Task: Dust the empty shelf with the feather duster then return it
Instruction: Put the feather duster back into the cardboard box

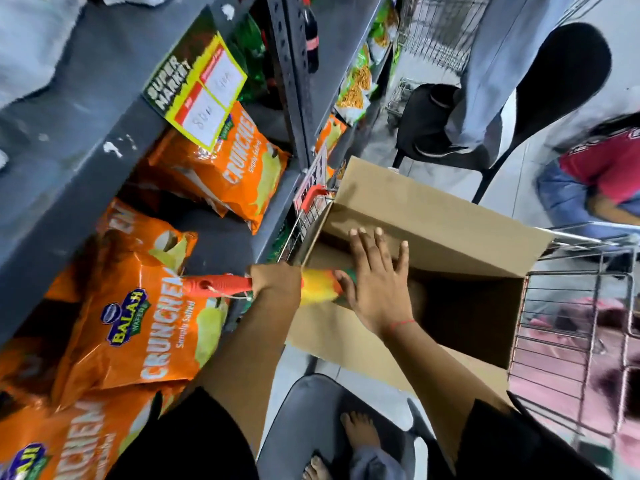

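The feather duster (221, 286) has an orange handle with a string loop and a yellow, orange and green head. My left hand (275, 280) is shut around the handle at the edge of the grey shelf (221, 233). The duster's head points into an open cardboard box (433, 223). My right hand (379, 282) is spread flat, fingers apart, resting on the duster's head at the box's rim. Part of the head is hidden under that hand.
Orange crisp bags (145, 327) lie on the grey shelf to the left. The box sits in a wire shopping cart (568, 323). A black chair (540, 81) and a seated person in a red top (602, 161) are at the right. My bare feet (356, 434) stand below.
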`<act>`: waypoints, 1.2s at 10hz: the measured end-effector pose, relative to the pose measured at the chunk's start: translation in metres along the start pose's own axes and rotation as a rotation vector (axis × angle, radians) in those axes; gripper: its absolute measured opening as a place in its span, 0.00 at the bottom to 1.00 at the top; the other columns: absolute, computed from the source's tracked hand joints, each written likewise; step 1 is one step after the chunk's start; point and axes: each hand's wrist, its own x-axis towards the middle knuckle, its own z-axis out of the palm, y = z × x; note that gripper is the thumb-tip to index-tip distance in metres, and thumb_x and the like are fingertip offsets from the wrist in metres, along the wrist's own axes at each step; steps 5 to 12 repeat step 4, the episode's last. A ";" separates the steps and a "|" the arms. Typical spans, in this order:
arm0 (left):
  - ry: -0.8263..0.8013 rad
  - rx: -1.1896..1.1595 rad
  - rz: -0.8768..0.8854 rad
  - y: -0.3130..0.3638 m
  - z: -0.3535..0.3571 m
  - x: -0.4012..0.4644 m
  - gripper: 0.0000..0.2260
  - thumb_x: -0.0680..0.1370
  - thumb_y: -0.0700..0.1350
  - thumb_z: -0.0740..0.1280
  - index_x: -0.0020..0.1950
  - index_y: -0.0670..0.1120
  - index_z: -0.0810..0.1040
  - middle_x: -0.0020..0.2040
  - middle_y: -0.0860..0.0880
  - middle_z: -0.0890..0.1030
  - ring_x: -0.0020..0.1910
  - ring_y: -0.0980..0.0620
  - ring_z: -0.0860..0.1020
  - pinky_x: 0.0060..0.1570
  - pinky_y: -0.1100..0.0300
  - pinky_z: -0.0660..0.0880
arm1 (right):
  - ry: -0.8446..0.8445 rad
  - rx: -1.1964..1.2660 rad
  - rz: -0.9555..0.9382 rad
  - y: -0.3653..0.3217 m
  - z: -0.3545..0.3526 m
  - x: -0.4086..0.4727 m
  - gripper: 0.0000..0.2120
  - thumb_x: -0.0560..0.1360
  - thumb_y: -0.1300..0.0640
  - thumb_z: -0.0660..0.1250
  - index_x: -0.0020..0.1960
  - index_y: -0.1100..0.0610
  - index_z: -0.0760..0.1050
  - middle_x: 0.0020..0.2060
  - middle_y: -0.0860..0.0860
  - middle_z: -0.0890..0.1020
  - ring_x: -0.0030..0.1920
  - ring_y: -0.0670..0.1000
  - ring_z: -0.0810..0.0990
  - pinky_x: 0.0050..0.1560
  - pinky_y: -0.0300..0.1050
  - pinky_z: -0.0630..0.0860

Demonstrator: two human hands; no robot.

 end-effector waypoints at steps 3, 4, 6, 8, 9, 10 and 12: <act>0.175 0.063 0.019 -0.006 0.013 0.001 0.20 0.77 0.42 0.61 0.69 0.41 0.67 0.68 0.41 0.70 0.67 0.41 0.67 0.68 0.42 0.59 | -0.010 -0.018 0.040 0.008 0.007 -0.013 0.29 0.76 0.47 0.58 0.71 0.61 0.57 0.69 0.60 0.66 0.71 0.60 0.57 0.66 0.64 0.43; 0.307 -0.006 0.049 -0.011 0.007 -0.008 0.27 0.80 0.46 0.55 0.76 0.40 0.48 0.77 0.39 0.50 0.75 0.40 0.49 0.72 0.44 0.46 | 0.017 -0.013 0.062 0.003 -0.008 -0.009 0.30 0.75 0.49 0.62 0.71 0.62 0.57 0.69 0.60 0.66 0.71 0.61 0.58 0.66 0.64 0.44; 0.307 -0.006 0.049 -0.011 0.007 -0.008 0.27 0.80 0.46 0.55 0.76 0.40 0.48 0.77 0.39 0.50 0.75 0.40 0.49 0.72 0.44 0.46 | 0.017 -0.013 0.062 0.003 -0.008 -0.009 0.30 0.75 0.49 0.62 0.71 0.62 0.57 0.69 0.60 0.66 0.71 0.61 0.58 0.66 0.64 0.44; 0.307 -0.006 0.049 -0.011 0.007 -0.008 0.27 0.80 0.46 0.55 0.76 0.40 0.48 0.77 0.39 0.50 0.75 0.40 0.49 0.72 0.44 0.46 | 0.017 -0.013 0.062 0.003 -0.008 -0.009 0.30 0.75 0.49 0.62 0.71 0.62 0.57 0.69 0.60 0.66 0.71 0.61 0.58 0.66 0.64 0.44; 0.307 -0.006 0.049 -0.011 0.007 -0.008 0.27 0.80 0.46 0.55 0.76 0.40 0.48 0.77 0.39 0.50 0.75 0.40 0.49 0.72 0.44 0.46 | 0.017 -0.013 0.062 0.003 -0.008 -0.009 0.30 0.75 0.49 0.62 0.71 0.62 0.57 0.69 0.60 0.66 0.71 0.61 0.58 0.66 0.64 0.44; 0.307 -0.006 0.049 -0.011 0.007 -0.008 0.27 0.80 0.46 0.55 0.76 0.40 0.48 0.77 0.39 0.50 0.75 0.40 0.49 0.72 0.44 0.46 | 0.017 -0.013 0.062 0.003 -0.008 -0.009 0.30 0.75 0.49 0.62 0.71 0.62 0.57 0.69 0.60 0.66 0.71 0.61 0.58 0.66 0.64 0.44; 0.307 -0.006 0.049 -0.011 0.007 -0.008 0.27 0.80 0.46 0.55 0.76 0.40 0.48 0.77 0.39 0.50 0.75 0.40 0.49 0.72 0.44 0.46 | 0.017 -0.013 0.062 0.003 -0.008 -0.009 0.30 0.75 0.49 0.62 0.71 0.62 0.57 0.69 0.60 0.66 0.71 0.61 0.58 0.66 0.64 0.44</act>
